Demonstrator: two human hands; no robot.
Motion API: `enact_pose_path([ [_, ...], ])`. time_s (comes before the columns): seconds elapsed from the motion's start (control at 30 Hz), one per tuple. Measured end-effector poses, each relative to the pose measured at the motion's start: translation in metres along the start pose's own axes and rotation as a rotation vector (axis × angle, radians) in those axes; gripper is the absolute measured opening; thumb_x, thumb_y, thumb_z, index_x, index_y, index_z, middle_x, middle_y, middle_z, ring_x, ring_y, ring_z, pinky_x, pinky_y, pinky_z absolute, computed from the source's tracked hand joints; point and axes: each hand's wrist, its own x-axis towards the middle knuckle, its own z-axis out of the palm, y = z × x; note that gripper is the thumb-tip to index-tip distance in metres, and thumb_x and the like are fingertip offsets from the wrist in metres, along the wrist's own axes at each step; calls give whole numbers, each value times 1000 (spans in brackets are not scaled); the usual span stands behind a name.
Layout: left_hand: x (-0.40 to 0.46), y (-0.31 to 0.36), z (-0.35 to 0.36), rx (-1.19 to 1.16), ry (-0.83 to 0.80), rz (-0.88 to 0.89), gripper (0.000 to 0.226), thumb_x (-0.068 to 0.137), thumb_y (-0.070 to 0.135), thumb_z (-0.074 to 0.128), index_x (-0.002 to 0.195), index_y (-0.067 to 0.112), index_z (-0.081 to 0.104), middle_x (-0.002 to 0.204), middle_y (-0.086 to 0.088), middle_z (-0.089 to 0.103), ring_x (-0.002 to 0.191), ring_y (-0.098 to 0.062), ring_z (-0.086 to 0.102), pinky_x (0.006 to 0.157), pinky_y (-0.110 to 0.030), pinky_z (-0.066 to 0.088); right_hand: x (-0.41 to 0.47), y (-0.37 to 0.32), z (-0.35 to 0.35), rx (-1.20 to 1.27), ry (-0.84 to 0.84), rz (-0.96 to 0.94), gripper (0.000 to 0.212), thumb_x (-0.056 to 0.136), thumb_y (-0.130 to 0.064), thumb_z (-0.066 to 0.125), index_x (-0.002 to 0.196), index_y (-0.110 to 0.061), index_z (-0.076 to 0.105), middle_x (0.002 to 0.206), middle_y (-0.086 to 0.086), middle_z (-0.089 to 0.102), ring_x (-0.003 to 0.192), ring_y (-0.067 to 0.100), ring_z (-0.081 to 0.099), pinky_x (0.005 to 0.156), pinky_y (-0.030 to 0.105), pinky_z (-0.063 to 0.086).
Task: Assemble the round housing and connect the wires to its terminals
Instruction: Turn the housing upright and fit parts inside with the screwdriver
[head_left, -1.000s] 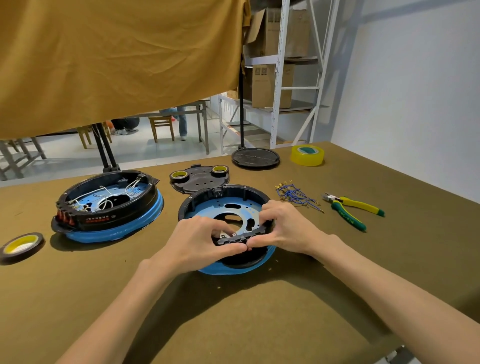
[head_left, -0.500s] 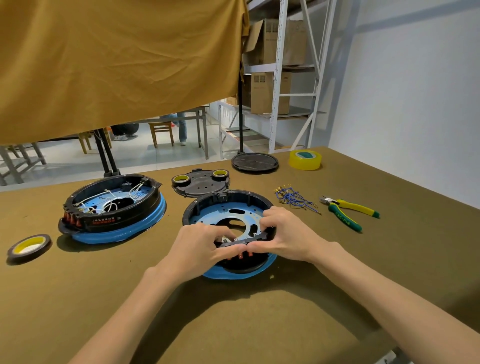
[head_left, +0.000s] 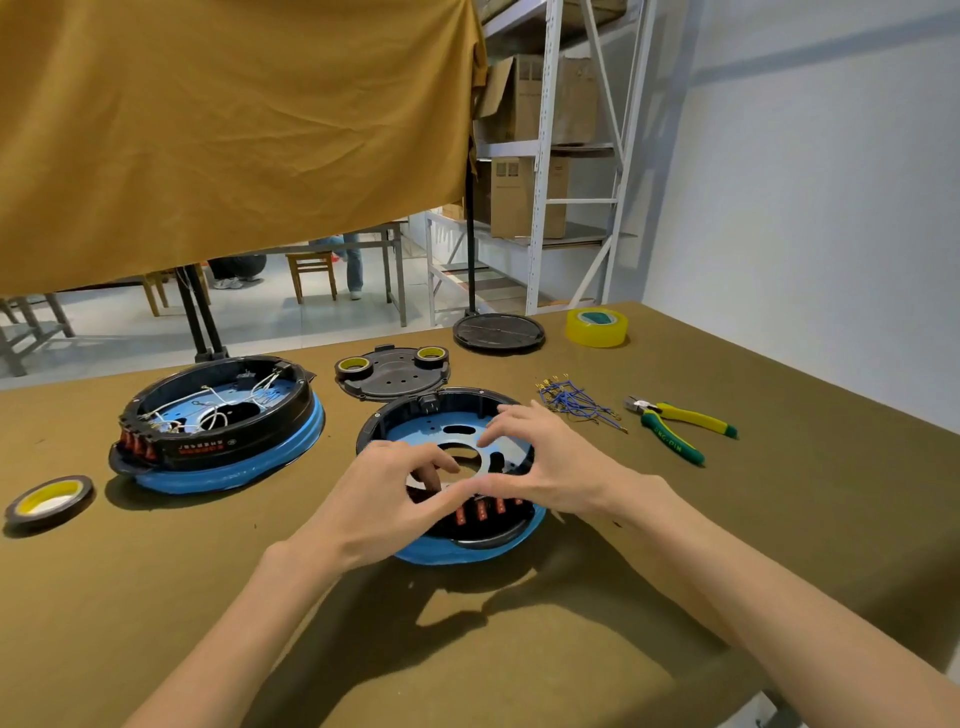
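A round black housing (head_left: 441, 408) on a blue ring, with a blue plate inside, lies at the table's middle. A black terminal strip with red terminals (head_left: 483, 512) sits at its near rim. My left hand (head_left: 384, 504) pinches this strip, thumb in front and fingers curled down behind it inside the housing. The thumb of my right hand (head_left: 550, 467) presses on the strip beside the left thumb, while its fingers are lifted and spread above the blue plate. A bundle of blue wires (head_left: 576, 402) lies to the right of the housing.
A second housing (head_left: 218, 421) with white wires stands at the left. Behind are a black lid (head_left: 395, 376) carrying two tape rolls and a stand's round base (head_left: 498, 332). Pliers (head_left: 675, 426) and yellow tape (head_left: 596, 326) lie right; another tape roll (head_left: 49, 499) lies far left.
Both hands held the terminal strip above the housing; it now sits lower at the near rim with red terminals showing. My right fingers have lifted off and spread.
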Motion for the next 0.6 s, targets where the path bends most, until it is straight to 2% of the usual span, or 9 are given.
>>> enact_pose_path([
  [0.03, -3, 0, -2, 39, -4, 12, 63, 80, 92, 41, 102, 42, 71, 82, 26, 66, 96, 9, 56, 92, -14, 34, 1, 0, 1, -19, -42, -12, 53, 80, -73, 66, 109, -29, 71, 123, -13, 64, 131, -1, 45, 123, 39, 19],
  [0.1, -8, -2, -2, 92, -21, 23, 65, 79, 91, 40, 100, 40, 73, 85, 26, 67, 93, 9, 54, 90, -12, 30, 0, 2, 2, -36, -81, 10, 44, 81, -69, 69, 96, -28, 75, 105, -12, 71, 117, 2, 53, 119, 34, 26],
  [0.17, -12, -3, 1, 134, 2, 28, 67, 79, 89, 39, 101, 37, 76, 88, 23, 70, 87, 7, 56, 83, -10, 32, -1, 6, 5, -67, -42, 5, 52, 80, -72, 66, 89, -23, 78, 89, -5, 71, 104, 11, 57, 100, 26, 39],
  [0.23, -13, -5, 4, 148, 24, 20, 69, 79, 87, 41, 102, 34, 78, 87, 21, 71, 85, 5, 56, 80, -10, 35, -4, 8, 10, -110, 13, -65, 61, 79, -76, 61, 85, -18, 78, 76, 3, 66, 82, 19, 56, 77, 32, 42],
  [0.27, -13, -6, 6, 143, 35, 15, 69, 81, 88, 41, 102, 34, 79, 86, 20, 72, 84, 4, 57, 80, -12, 38, -4, 8, 12, -115, 35, -86, 61, 79, -76, 61, 86, -18, 79, 75, 2, 66, 78, 17, 55, 74, 34, 42],
  [0.4, -11, -2, 9, 153, 40, -22, 70, 82, 88, 39, 103, 35, 80, 83, 20, 73, 80, 0, 59, 84, -24, 47, -2, 10, 7, -61, 24, -39, 55, 77, -69, 72, 108, -23, 79, 99, -8, 73, 93, 6, 59, 80, 34, 52],
  [0.47, -11, 4, 11, 165, 44, -33, 68, 83, 85, 41, 102, 34, 81, 81, 20, 73, 76, 1, 60, 84, -23, 46, -2, 12, 3, 3, -26, -2, 56, 78, -65, 75, 120, -27, 74, 125, -6, 69, 117, 3, 56, 99, 32, 48],
  [0.53, -12, 14, 15, 171, 68, -35, 60, 86, 81, 45, 99, 33, 81, 77, 20, 72, 72, 0, 63, 79, -20, 49, -4, 12, 0, 53, -21, 64, 69, 79, -69, 71, 138, -34, 60, 159, -5, 41, 147, 6, 30, 118, 35, 28],
  [0.6, -17, 25, 24, 136, 104, -36, 57, 89, 77, 47, 101, 31, 80, 78, 20, 72, 74, 1, 65, 71, -18, 53, -6, 11, 4, 83, 62, 213, 90, 81, -80, 60, 154, -32, 39, 170, -2, 14, 156, 13, 9, 122, 40, 17],
])
